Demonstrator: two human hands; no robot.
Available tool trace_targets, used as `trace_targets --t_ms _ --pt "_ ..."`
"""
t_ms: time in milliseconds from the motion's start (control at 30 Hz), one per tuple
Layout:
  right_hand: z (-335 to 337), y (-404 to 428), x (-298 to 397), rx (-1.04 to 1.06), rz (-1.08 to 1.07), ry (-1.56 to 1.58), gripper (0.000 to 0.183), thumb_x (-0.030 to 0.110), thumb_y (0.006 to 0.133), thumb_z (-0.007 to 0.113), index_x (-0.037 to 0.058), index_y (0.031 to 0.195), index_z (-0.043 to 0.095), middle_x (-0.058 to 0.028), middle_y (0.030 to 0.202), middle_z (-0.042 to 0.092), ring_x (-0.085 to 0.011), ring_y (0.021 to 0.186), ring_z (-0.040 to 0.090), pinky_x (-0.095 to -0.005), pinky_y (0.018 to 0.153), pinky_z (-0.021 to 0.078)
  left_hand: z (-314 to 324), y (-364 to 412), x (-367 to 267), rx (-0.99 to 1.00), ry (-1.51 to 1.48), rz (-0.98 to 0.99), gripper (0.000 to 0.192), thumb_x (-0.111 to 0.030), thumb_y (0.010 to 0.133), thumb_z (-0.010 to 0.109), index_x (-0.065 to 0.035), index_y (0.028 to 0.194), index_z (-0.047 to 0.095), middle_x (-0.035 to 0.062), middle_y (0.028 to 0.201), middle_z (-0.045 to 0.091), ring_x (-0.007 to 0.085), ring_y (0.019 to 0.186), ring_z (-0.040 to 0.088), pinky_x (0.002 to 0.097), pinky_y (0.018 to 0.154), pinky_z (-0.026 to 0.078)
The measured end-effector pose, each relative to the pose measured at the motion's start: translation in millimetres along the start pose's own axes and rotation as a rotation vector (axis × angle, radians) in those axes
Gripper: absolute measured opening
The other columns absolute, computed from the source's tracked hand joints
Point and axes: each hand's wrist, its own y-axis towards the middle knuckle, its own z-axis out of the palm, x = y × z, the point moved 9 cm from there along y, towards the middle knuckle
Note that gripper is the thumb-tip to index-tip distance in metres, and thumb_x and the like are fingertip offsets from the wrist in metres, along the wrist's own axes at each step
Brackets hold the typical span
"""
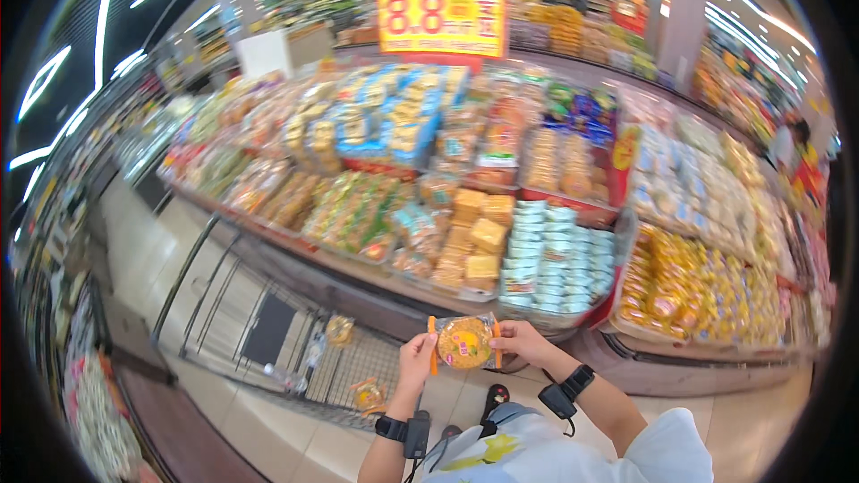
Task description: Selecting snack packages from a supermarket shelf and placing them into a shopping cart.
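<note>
Between both hands I hold a round, golden snack in a clear wrapper [464,343] with orange end strips. My left hand [419,353] pinches the left end of the wrapper, and my right hand [525,342] grips the right end. The pack faces up flat in front of my body, its front bearing print. To the left stands a wire shopping cart [334,376]. Inside it lie a similar wrapped snack [368,396], another small pack [340,330] and a clear plastic bottle [284,379].
A long display counter [322,268] filled with packaged snacks curves across ahead. On it are light-blue packs [557,258], square yellow packs [482,235] and gold-wrapped items [691,288]. A price sign [443,17] rises behind. Another person [785,144] is at the far right.
</note>
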Motion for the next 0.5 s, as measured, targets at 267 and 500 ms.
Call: trace_targets --t_ms 267,500 --pt "-135 -65 49 -0.387 -0.204 0.087 0.021 0.006 0.073 0.059 -0.0012 0.092 0.054 -0.0055 0.081 0.059 -0.0112 0.073 0.055 -0.0243 0.069 0.0435 169 66 -6 0.369 0.013 -0.104 0.026 -0.018 0.081 0.052 0.0017 0.099 0.053 0.0008 0.081 0.055 0.0052 0.073 0.049 0.0181 0.062 0.04" --pt "-206 -90 67 -0.57 -0.224 0.169 0.022 0.011 0.075 0.059 -0.001 0.093 0.054 -0.0035 0.081 0.058 -0.0088 0.072 0.053 -0.0208 0.065 0.0417 267 89 -23 0.732 0.11 -0.082 0.035 -0.008 0.076 0.057 0.0032 0.108 0.046 0.0071 0.091 0.056 0.0091 0.078 0.053 0.0206 0.067 0.043"
